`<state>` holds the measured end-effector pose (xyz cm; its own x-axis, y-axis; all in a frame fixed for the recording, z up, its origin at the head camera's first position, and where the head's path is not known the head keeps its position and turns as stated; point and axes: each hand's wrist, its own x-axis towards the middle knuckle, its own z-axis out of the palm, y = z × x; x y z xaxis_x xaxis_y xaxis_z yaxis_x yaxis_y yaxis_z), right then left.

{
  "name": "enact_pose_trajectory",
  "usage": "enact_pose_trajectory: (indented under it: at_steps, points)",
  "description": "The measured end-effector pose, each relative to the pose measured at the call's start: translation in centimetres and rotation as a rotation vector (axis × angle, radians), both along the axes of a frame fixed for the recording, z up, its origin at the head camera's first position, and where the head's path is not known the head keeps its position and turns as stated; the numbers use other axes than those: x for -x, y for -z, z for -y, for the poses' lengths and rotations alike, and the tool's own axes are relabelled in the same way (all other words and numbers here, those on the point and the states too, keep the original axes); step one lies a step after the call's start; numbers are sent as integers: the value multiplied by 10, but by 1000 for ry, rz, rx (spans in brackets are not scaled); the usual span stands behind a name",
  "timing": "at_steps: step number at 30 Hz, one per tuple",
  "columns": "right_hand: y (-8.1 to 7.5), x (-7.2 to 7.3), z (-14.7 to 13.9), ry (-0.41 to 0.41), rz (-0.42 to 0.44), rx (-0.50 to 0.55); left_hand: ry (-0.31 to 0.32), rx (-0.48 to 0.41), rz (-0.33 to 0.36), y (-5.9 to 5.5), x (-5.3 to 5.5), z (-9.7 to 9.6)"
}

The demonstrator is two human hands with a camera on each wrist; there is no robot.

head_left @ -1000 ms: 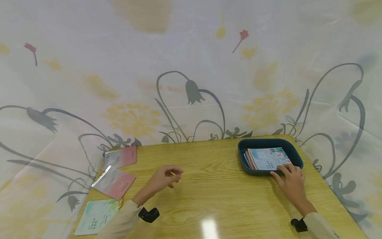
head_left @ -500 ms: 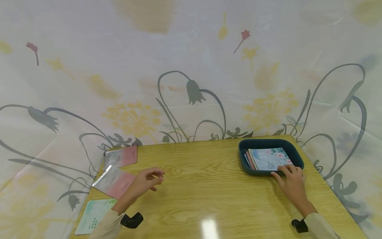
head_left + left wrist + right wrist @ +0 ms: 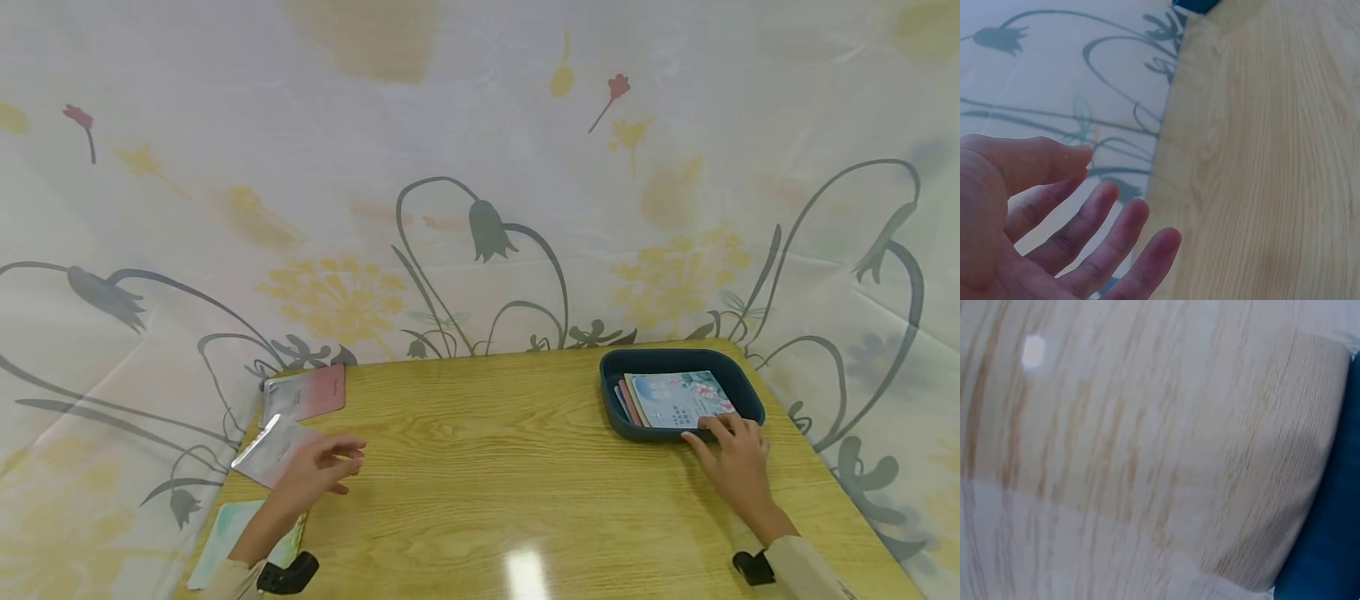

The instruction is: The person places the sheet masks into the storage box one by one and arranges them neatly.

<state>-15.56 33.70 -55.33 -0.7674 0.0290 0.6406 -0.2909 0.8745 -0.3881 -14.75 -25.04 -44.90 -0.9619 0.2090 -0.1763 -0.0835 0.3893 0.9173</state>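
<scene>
My left hand (image 3: 318,471), fingers apart and loosely bent, hovers over the left side of the table. Nothing is in it, as the left wrist view shows at the hand (image 3: 1079,231). Under and beside it lie a pink and silver sachet (image 3: 266,446), partly hidden, and a pale green sachet (image 3: 217,542), partly behind my forearm. My right hand (image 3: 731,467) grips the near rim of a dark blue tray (image 3: 611,408), thumb outside, fingers over the edge. Several flat sachets lie stacked inside, a floral light blue one (image 3: 671,400) on top.
Another pink and silver sachet (image 3: 318,393) lies at the table's far left corner. The wood-grain table (image 3: 480,467) ends at a flower-printed curtain (image 3: 480,125) behind. In the right wrist view the tray's wall (image 3: 1329,531) fills the right edge.
My left hand has moved left, from the middle-left of the table to over the pink and silver sachet. My right hand and the tray stay put.
</scene>
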Motion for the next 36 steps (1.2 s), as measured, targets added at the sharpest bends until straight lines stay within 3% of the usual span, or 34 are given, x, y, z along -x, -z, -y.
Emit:
enact_pose_trajectory:
  at_steps: [7, 11, 18, 28, 36]
  points:
    - [4, 1, -3, -6, -20, -6, -138, 36, 51, -4, -10, 25]
    - [5, 1, -2, 4, -9, -4, -185, 34, 46, -4, -16, 39]
    - [5, 0, -2, 7, -9, -8, -240, 27, 21, 0, -25, 63]
    - [5, 0, -1, 21, 14, -6, -329, 51, 107, 8, -34, 102]
    - [2, 0, 0, 8, 6, 5, -384, 7, 119, 22, -43, 132]
